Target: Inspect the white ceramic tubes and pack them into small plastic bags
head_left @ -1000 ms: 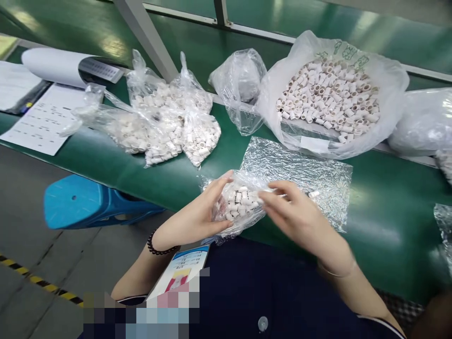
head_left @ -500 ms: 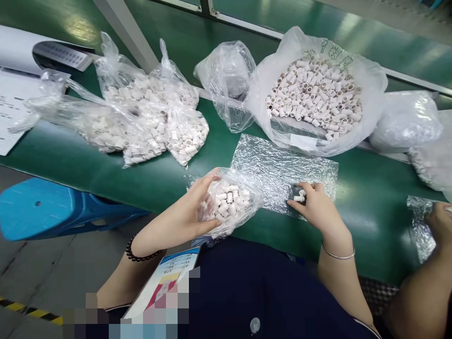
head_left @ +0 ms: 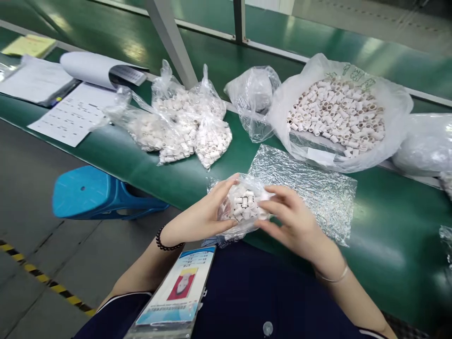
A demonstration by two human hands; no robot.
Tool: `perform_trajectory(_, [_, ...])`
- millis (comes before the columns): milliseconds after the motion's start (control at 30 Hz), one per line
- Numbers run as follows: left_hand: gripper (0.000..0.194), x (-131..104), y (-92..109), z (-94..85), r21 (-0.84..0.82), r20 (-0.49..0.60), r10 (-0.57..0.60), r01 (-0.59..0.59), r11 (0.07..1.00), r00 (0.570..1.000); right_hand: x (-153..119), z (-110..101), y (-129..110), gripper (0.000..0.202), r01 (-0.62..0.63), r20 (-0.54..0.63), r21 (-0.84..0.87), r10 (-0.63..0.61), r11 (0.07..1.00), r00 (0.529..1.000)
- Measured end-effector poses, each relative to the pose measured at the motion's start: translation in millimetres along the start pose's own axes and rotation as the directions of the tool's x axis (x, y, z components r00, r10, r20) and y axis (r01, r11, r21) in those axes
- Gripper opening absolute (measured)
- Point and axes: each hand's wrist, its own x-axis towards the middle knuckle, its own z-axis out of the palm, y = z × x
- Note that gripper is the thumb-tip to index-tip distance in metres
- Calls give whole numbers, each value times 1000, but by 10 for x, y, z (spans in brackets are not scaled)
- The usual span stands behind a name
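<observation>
My left hand [head_left: 215, 207] is wrapped round the side of a clear plastic bag [head_left: 246, 203] of short white tube pieces, close to my body at the table's front edge. The bag's mouth faces up and the pieces show inside. My right hand [head_left: 287, 216] is at the bag's right side, fingers curved and apart, fingertips at the rim; no piece shows between them. Just behind and right lies a crinkled clear plastic sheet [head_left: 310, 188], flat on the green table. A large open bag [head_left: 335, 117] heaped with the same white pieces stands beyond it.
Several tied bags of white pieces [head_left: 187, 122] lie at the back left. Near them are paper sheets [head_left: 76, 113] and a clipboard [head_left: 35, 82]. A bundled clear bag [head_left: 254, 94] stands by the large bag. A blue stool [head_left: 84, 193] is below the table at left.
My right hand has moved left from the plastic sheet, where it held a few white pieces, to the small bag. The view has shifted left, and the other person's hand is out of sight.
</observation>
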Motion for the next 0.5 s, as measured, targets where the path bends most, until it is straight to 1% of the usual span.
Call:
perform_trajectory(33, [89, -18, -7, 1, 2, -16, 8, -8, 1000, 1000, 46, 66, -34, 29, 45, 9, -33, -45, 998, 999])
perform_trajectory(100, [89, -66, -14, -2, 4, -43, 18, -18, 1000, 999, 39, 174, -21, 38, 60, -24, -149, -64, 987, 998])
perform_trajectory(133, [90, -87, -18, -8, -1, -44, 23, -23, 1000, 999, -5, 220, 33, 41, 20, -59, -198, -33, 980, 998])
perform_trajectory(167, [92, -101, -24, -21, -11, -25, 33, -33, 999, 999, -61, 265, 119, 46, -39, -70, -235, 23, 971, 997])
perform_trajectory(200, [95, -107, -31, -41, -19, -19, 47, -47, 999, 999, -116, 311, 230, 45, -80, -94, -246, 58, 966, 994])
perform_trajectory(267, [98, -110, -42, -96, -21, -29, 84, -85, 996, 996, -191, 390, 459, 37, -124, -40, -192, 118, 974, 992])
perform_trajectory(300, [95, -115, -41, -122, -17, -48, 90, -91, 996, 995, -207, 410, 542, 30, -175, 10, -151, 178, 973, 984])
perform_trajectory(367, [80, -143, -28, -152, 10, -124, 79, -78, 997, 989, -210, 387, 593, 22, -291, 58, -108, 299, 950, 953])
perform_trajectory(433, [58, -193, -10, -164, 48, -227, 47, -37, 998, 973, -181, 285, 511, 25, -404, 45, -75, 408, 912, 912])
perform_trajectory(467, [49, -225, -1, -177, 64, -276, 34, -17, 998, 961, -155, 214, 443, 28, -437, 34, -58, 440, 897, 898])
perform_trajectory(500, [44, -262, 12, -203, 78, -314, 32, -8, 997, 949, -127, 135, 371, 31, -448, 28, -38, 450, 893, 893])
